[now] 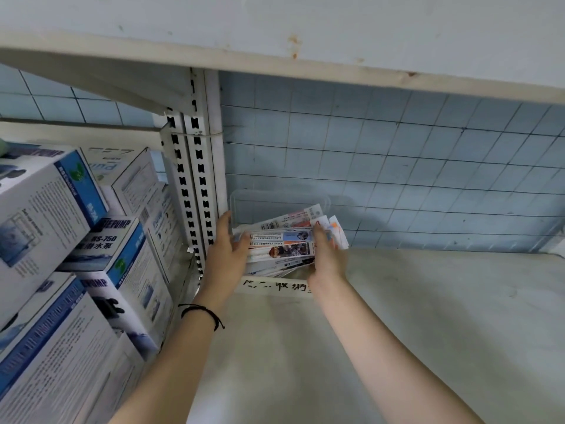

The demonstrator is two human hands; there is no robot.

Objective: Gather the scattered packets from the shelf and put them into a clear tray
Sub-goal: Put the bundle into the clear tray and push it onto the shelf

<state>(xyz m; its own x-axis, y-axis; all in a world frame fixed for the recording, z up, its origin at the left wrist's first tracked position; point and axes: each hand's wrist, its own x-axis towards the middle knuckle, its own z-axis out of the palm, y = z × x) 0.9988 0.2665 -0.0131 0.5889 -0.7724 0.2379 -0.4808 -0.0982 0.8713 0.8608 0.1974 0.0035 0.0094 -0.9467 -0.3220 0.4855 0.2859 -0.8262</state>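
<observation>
A fanned stack of long printed packets (282,244) lies in a clear plastic tray (275,201) at the back left corner of the white shelf (428,316). My left hand (224,252) presses the stack's left end, thumb raised beside the tray's wall. At the stack's right end my right hand (325,255) grips it, fingers curled over the top packets. A few packets stick out to the upper right. The tray's front wall carries a white label with handwritten characters (275,286), partly hidden by my wrists.
White and blue pump boxes (76,255) are stacked on the neighbouring shelf at left, beyond a slotted white upright (195,179). A wire grid back panel (397,163) stands behind the tray. Another shelf board (305,50) hangs low overhead.
</observation>
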